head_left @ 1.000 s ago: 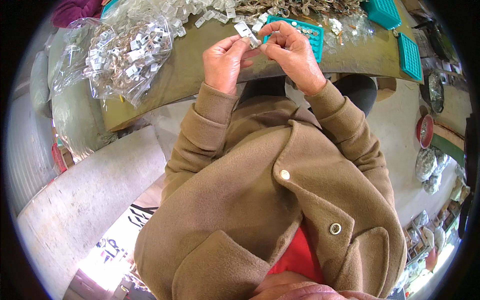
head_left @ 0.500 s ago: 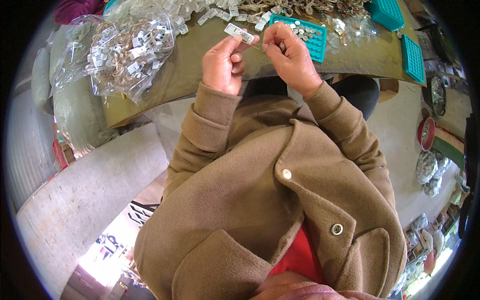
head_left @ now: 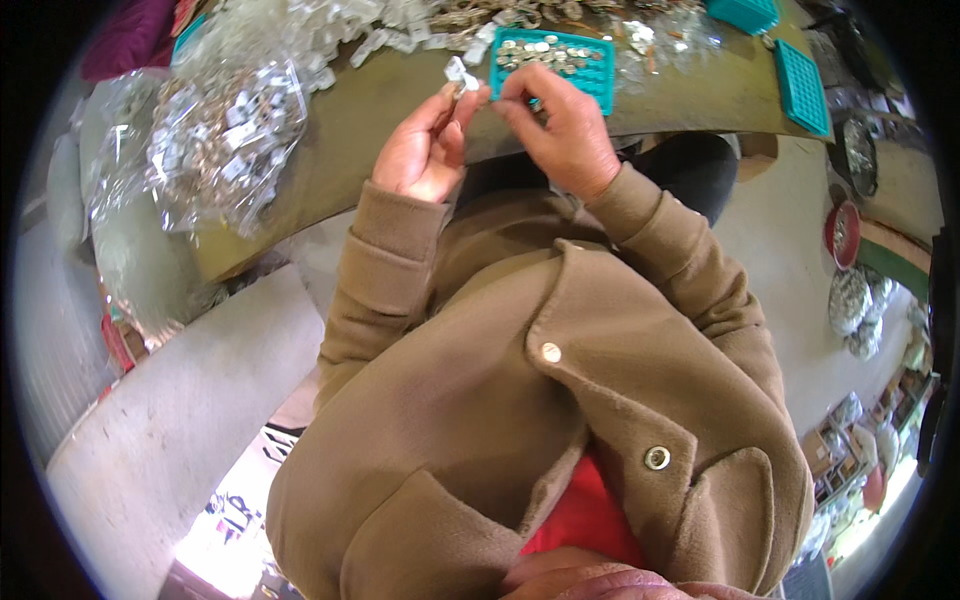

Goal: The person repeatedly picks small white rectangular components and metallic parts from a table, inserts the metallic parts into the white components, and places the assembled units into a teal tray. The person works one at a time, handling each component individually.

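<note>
Holding the white plastic piece [head_left: 459, 72], now turned more end-on than moments ago and so seemingly mid-adjustment, in the left hand [head_left: 424, 150] beside the teal tray [head_left: 602, 88], with the right hand [head_left: 562, 132] narrowed close by, cannot tell if holding anything.

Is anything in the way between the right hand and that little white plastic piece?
No loose thing shows between the bare right hand and the small white plastic piece. Only a fingertip of the bare left hand, which holds it, pokes into the gap. Anything thread-thin would be too small to see.
</note>
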A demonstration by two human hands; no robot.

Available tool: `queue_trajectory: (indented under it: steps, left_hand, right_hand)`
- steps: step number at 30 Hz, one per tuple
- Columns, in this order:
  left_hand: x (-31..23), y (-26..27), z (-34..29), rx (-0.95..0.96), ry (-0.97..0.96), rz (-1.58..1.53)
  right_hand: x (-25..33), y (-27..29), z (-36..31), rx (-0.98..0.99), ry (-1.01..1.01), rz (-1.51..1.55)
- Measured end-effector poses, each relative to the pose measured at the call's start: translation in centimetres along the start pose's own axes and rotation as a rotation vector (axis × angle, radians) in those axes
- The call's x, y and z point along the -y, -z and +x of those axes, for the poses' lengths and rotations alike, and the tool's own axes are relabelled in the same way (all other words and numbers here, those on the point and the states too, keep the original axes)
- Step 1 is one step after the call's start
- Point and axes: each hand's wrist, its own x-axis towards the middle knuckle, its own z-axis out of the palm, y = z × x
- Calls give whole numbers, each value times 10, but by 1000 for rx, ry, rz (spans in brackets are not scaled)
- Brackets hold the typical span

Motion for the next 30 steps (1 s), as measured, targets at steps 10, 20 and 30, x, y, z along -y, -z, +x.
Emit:
queue_trajectory:
  steps: [10,20,30]
  left_hand:
    - [22,-9,1,3,-230,686]
    - [50,-15,9,39,3,592]
    - [33,-9,22,19,-78,500]
  right_hand:
    - [-27,55,-12,-188,-187,-250]
    - [-53,42,5,-129,32,-530]
    - [-47,40,10,-41,2,-571]
